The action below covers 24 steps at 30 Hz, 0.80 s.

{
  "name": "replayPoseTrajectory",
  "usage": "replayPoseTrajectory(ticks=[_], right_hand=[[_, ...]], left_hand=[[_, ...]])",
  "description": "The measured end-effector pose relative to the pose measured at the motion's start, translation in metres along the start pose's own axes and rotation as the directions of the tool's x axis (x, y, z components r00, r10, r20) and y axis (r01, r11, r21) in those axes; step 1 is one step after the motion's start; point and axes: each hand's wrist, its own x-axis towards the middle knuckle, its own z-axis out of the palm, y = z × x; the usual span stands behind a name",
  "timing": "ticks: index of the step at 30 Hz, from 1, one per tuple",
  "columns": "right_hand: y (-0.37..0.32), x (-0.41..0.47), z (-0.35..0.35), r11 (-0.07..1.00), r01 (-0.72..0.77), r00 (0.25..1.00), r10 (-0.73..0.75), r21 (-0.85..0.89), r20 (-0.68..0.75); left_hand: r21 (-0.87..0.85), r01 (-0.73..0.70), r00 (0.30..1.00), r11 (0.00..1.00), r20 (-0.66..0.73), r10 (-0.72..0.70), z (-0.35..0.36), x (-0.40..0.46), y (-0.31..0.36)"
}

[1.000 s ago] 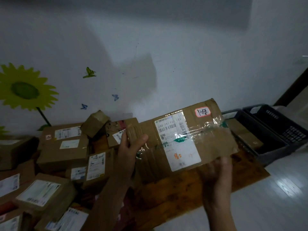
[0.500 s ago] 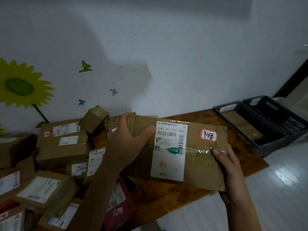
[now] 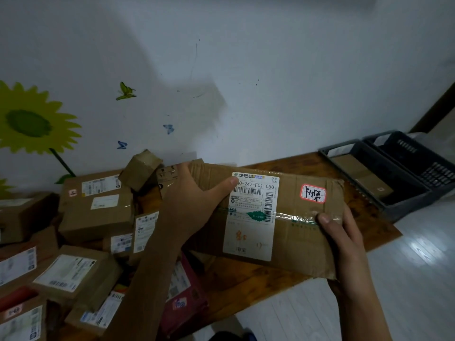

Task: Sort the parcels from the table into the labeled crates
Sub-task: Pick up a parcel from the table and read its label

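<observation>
Parcels (image 3: 93,207) crowd the wooden table (image 3: 248,279) left of the flat cardboard parcel (image 3: 290,232), too many to count. That parcel, tilted a second ago, now lies level, label up, ready for reading. 2 dark crates (image 3: 384,173) wait right of it. Left hand (image 3: 189,207) and right hand (image 3: 342,237) each grip an end, thumbs on top.
</observation>
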Motion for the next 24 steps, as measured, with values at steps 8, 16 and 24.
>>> replayPoseTrajectory(ticks=[8, 16, 24], right_hand=[[-0.0029, 0.0005, 0.0009, 1.0, 0.011, 1.0, -0.011, 0.029, 0.01], [-0.0047, 0.0005, 0.0011, 0.997, 0.015, 1.0, -0.016, 0.071, 0.008], [-0.0039, -0.0008, 0.0011, 0.993, 0.007, 1.0, -0.006, 0.117, -0.012]], left_hand=[[0.006, -0.025, 0.999, 1.0, 0.03, 0.025, -0.0004, 0.0015, -0.0044], [-0.014, -0.06, 0.997, 0.998, 0.045, 0.06, -0.0035, -0.0034, -0.0034], [-0.045, -0.098, 0.992, 0.994, 0.07, 0.101, -0.003, -0.0046, -0.0056]])
